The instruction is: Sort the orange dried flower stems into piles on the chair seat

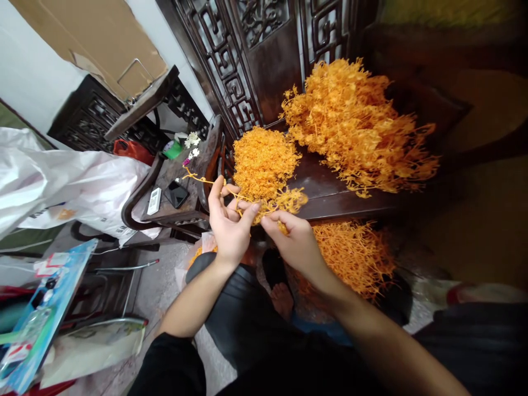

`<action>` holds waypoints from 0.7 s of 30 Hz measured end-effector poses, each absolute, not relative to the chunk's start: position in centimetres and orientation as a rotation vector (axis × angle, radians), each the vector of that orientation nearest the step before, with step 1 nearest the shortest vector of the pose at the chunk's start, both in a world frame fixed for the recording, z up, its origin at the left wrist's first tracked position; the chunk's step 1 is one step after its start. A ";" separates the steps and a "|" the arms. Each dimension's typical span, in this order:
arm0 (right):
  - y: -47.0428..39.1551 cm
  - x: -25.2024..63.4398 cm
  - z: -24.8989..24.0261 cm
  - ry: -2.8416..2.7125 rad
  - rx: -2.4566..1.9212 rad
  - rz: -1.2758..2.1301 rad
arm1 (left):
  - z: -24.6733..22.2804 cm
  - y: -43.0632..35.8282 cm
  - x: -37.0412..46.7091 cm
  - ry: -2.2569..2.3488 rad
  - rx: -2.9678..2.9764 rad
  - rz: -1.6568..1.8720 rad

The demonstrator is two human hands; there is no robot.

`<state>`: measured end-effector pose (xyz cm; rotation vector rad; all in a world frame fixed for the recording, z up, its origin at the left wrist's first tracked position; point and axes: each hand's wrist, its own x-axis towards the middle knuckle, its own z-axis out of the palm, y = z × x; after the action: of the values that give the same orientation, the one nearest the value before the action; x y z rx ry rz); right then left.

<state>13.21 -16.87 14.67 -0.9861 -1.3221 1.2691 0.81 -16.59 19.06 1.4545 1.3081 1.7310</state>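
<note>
My left hand (231, 234) is closed, thumb and fingers pinching a thin orange plastic sprig (293, 200). My right hand (295, 239) pinches orange stems right beside the left fingertips; the exact grip is partly hidden. A thin orange strand (200, 179) runs out past the left fingers toward the upper left. Just beyond my hands, a compact pile of fine orange pieces (266, 162) lies on the dark wooden bench (325, 190). To its right is a larger heap of branching orange plastic sprigs (350, 126).
Below the bench edge sits a heap of bare orange stems (355, 258). At left, a wooden side table (193, 192) bears a black phone (177, 193), a white device (154, 201) and green tape (172, 149). White plastic bags (82, 181) and a blue package (61, 291) are farther left.
</note>
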 end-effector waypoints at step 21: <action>-13.9 16.6 12.8 -1.152 -0.810 1.670 | 20.0 -14.3 -3.2 1.298 1.272 1.827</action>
<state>16.56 -13.90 12.84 -0.8103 -1.1523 1.6699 -3.21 -14.27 19.98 1.2719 1.2977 1.8266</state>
